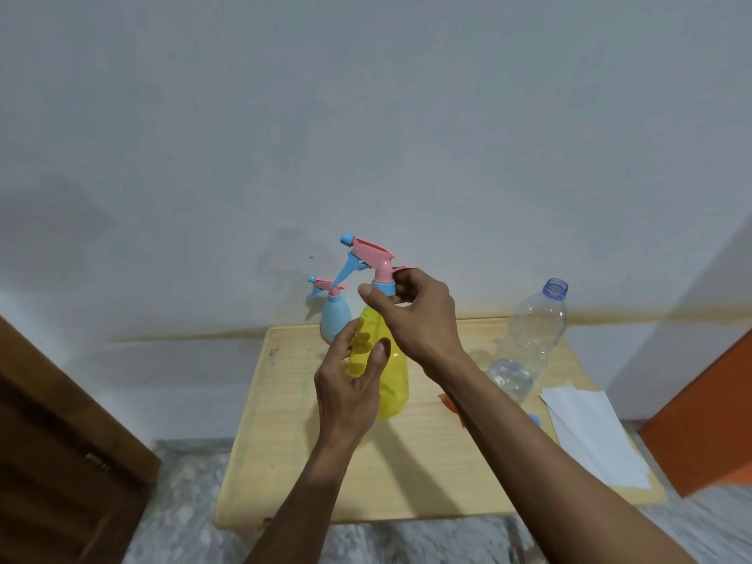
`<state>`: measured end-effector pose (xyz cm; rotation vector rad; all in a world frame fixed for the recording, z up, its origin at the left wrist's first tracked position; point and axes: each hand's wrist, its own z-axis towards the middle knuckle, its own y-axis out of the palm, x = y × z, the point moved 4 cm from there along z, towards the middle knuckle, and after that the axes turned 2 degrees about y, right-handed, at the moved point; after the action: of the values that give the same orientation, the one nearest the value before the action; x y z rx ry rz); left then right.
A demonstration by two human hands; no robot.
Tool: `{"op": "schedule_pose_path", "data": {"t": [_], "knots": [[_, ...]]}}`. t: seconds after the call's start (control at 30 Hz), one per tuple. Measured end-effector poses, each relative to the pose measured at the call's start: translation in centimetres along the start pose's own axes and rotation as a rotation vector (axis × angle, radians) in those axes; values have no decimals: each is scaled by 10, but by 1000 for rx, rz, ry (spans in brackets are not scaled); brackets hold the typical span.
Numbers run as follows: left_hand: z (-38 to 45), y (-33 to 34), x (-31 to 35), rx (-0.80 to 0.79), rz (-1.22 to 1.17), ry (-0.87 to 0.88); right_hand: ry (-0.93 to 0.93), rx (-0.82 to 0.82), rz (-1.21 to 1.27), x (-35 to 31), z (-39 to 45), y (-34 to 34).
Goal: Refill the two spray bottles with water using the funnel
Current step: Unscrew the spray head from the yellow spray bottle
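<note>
1. Yellow spray bottle [394,376] stands upright mid-table; left hand [350,384] wraps its body, fingers curled round it.
2. Right hand [411,315] pinches the blue collar under the pink spray head [372,254].
3. Small blue spray bottle [335,315] stands behind, near the wall, partly screened by the left fingers.
4. Clear plastic bottle [529,339], uncapped, stands right of the yellow one; a little water at its base.
5. An orange item [449,403], mostly hidden by the right forearm; identity unclear.
6. White paper [594,433] lies at the right edge.
7. Wooden table [407,474], marbled floor, pale wall, brown door left.
</note>
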<state>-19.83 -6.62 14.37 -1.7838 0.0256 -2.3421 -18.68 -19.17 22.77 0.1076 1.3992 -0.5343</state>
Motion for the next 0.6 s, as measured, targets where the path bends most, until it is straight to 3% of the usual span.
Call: {"op": "schedule_pose_path", "data": {"t": [0.23, 0.43, 0.6], "knots": [[-5, -5, -20, -45, 54, -9, -34, 126, 52, -5, 5, -5], [-15, -21, -61, -57, 107, -69, -74, 383, 273, -14, 26, -45], [-10, -30, -92, 13, 128, -175, 17, 448, 236, 22, 42, -75]]}}
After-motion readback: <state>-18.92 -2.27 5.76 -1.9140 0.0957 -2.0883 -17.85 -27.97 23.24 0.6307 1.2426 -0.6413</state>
